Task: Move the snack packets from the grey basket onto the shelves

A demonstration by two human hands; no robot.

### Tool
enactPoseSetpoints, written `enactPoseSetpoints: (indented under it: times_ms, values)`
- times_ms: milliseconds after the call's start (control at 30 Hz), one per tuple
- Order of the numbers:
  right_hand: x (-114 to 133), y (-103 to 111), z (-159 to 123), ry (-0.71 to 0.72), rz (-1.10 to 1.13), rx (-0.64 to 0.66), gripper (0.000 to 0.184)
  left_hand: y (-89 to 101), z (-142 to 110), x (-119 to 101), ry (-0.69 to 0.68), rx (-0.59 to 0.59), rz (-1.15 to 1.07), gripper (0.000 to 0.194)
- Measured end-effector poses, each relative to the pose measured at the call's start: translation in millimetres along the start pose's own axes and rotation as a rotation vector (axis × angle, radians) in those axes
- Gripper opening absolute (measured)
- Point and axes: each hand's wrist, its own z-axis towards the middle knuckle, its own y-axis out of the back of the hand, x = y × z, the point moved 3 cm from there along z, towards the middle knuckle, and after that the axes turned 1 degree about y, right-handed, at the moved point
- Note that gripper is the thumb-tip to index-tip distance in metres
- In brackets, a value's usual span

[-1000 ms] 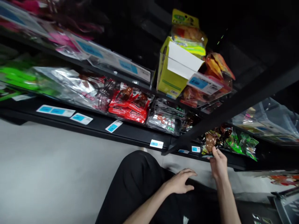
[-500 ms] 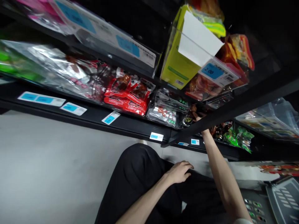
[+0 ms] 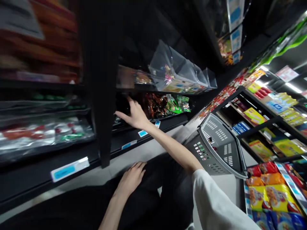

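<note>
My right hand (image 3: 136, 115) reaches into the lowest shelf (image 3: 176, 118), just right of a black upright post. Its thumb and index finger are spread, and nothing shows between them; the other fingertips are partly lost in the dark. Right of that hand lie dark brown snack packs (image 3: 155, 104) and green snack packs (image 3: 174, 103). My left hand (image 3: 133, 175) rests on my dark trousers over the knee, fingers loosely stretched out, holding nothing. To the left of the post, blurred clear packs with green and red print (image 3: 45, 132) lie on the same shelf.
A black post (image 3: 102, 95) stands close left of my right hand. Clear plastic bins (image 3: 177, 72) hang above it. A grey shopping basket (image 3: 200, 153) stands on the floor at my right. Farther right are shelves with colourful snack bags (image 3: 275, 195).
The view has swung to the right, bringing the whole basket and the far shelves into sight. My right hand, earlier partly behind the post, now shows with fingers spread. My left hand stays on my leg.
</note>
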Motion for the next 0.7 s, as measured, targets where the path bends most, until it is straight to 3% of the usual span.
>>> enactPoseSetpoints:
  times_ms: [67,133,300,400,467,567,633,700]
  values:
    - [-6,15,-38,-0.012,0.153,-0.08,0.072,-2.0,-2,2,-0.003,0.023,0.03,0.038]
    - [-10,45,-91,-0.023,0.29,-0.062,0.065,-3.0,-4,3,0.003,0.048,0.045,0.04]
    - [-14,158,-214,-0.092,0.265,-0.089,0.053,-10.5,-2,13,0.014,0.088,0.033,0.045]
    - [-39,221,-250,-0.16,0.106,-0.217,0.046,-20.4,-2,23,0.023,0.122,0.021,0.048]
    - [-75,252,-260,-0.216,0.013,-0.275,0.042,-27.6,-3,31,0.04,0.145,0.012,0.049]
    - [-151,273,-269,-0.377,-0.093,-0.199,0.038,-34.1,-5,38,0.044,0.134,-0.008,0.051]
    - [-202,265,-281,-0.539,-0.139,-0.03,0.036,-35.0,-5,41,0.044,0.133,0.004,0.052]
    - [-241,241,-302,-0.749,-0.085,0.098,0.039,-33.3,-4,40,0.047,0.151,0.034,0.051]
